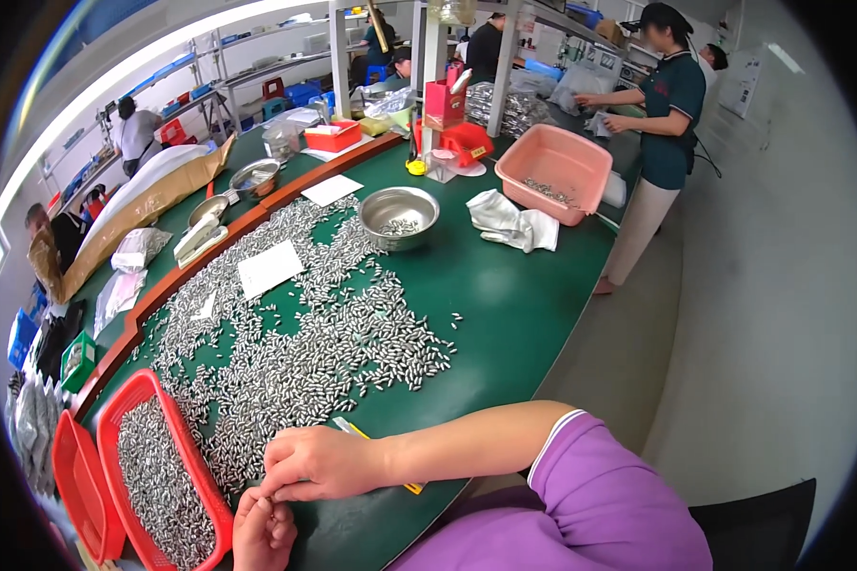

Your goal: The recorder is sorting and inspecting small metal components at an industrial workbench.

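Note:
My right hand (322, 463) and my left hand (264, 531) meet at the near edge of the green table, fingertips pinched together. Whatever sits between the fingers is too small and covered to make out. Just beyond them, a wide spread of small silver bullet-shaped metal pieces (319, 362) covers the table. Beside my left hand stands a red plastic basket (221, 509) filled with the same kind of pieces. Partly under my right forearm lies a yellow utility knife (413, 487).
A steel bowl (398, 203) and a pink tub (581, 152) hold some pieces. White gloves (514, 222) lie between tub and table edge. A white paper (270, 270) rests on the pile. A wooden rail (176, 276) borders the far side. A co-worker (667, 114) stands at the right.

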### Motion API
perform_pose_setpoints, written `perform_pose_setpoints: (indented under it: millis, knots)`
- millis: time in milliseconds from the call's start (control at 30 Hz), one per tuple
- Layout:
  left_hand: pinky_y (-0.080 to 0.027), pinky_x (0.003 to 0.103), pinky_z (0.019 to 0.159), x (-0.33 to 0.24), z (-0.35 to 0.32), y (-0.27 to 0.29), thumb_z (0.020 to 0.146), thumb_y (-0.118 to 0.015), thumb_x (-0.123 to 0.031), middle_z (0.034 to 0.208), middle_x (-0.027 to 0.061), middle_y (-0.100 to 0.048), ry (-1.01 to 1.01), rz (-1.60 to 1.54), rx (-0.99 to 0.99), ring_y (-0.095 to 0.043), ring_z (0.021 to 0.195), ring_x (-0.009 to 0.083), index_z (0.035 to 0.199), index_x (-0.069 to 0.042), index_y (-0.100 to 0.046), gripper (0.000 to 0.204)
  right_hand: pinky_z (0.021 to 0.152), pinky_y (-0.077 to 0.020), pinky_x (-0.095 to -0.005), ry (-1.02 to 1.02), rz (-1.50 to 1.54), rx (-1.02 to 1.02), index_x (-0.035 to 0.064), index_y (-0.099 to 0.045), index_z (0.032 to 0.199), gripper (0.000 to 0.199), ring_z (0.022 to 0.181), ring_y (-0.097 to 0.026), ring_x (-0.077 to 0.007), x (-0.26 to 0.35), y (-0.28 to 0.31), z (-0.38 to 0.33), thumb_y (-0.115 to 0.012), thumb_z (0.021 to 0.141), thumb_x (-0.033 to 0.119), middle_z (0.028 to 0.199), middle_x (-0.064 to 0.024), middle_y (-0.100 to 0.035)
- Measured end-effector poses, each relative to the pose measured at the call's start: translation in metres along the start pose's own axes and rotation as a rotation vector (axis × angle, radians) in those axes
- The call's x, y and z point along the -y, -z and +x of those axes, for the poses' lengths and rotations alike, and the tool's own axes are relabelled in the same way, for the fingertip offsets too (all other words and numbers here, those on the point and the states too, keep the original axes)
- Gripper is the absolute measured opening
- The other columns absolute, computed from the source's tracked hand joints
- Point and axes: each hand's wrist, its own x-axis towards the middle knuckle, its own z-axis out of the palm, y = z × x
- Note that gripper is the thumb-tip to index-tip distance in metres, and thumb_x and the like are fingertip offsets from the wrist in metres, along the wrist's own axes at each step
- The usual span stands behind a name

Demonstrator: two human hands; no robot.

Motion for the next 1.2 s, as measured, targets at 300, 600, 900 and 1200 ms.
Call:
perform_pose_setpoints:
  millis: [300, 600, 900, 1200]
  knots:
    - [-0.029, 0.021, 0.042, -0.007, -0.012, -0.015, 0.099, -0.050, -0.018, 0.076, 0.0042, -0.052, -0.010, 0.007, 0.082, -0.038, 0.050, 0.0095, 0.101, -0.007, -0.054, 0.013, 0.075, -0.0502, -0.0387, 0.041, -0.203, -0.040, 0.0114, -0.066, 0.087, 0.011, 0.085, -0.061, -0.0270, -0.001, 0.006, 0.005, -0.069, 0.083, 0.021, 0.089, -0.0058, -0.061]
    - [-0.030, 0.018, 0.046, -0.011, -0.004, -0.024, 0.100, -0.050, -0.015, 0.080, 0.0023, -0.053, 0.007, 0.023, 0.114, -0.040, 0.057, 0.0074, 0.102, -0.007, -0.055, 0.009, 0.083, -0.0482, -0.0375, -0.234, -0.483, -0.054, 0.0132, -0.068, 0.085, 0.009, 0.093, -0.059, -0.0251, -0.018, 0.033, 0.011, -0.073, 0.078, 0.013, 0.094, -0.0024, -0.060]
    - [-0.034, 0.018, 0.052, -0.008, -0.004, -0.020, 0.101, -0.050, -0.017, 0.086, 0.0016, -0.056, 0.027, 0.019, 0.163, -0.046, 0.064, 0.0065, 0.106, -0.006, -0.056, 0.013, 0.085, -0.0438, -0.0389, -0.064, -0.602, 0.179, 0.0201, -0.070, 0.089, 0.014, 0.102, -0.056, -0.0227, -0.020, 0.019, 0.008, -0.073, 0.075, 0.017, 0.103, 0.0018, -0.058]
    - [-0.032, 0.019, 0.049, -0.006, -0.004, -0.023, 0.102, -0.048, -0.018, 0.082, 0.0044, -0.056, 0.013, 0.035, 0.145, -0.044, 0.060, 0.0084, 0.104, -0.004, -0.056, 0.016, 0.086, -0.0439, -0.0390, -0.109, -0.639, 0.154, 0.0127, -0.064, 0.086, 0.013, 0.100, -0.055, -0.0217, -0.020, 0.015, 0.012, -0.072, 0.077, 0.018, 0.099, -0.0002, -0.058]
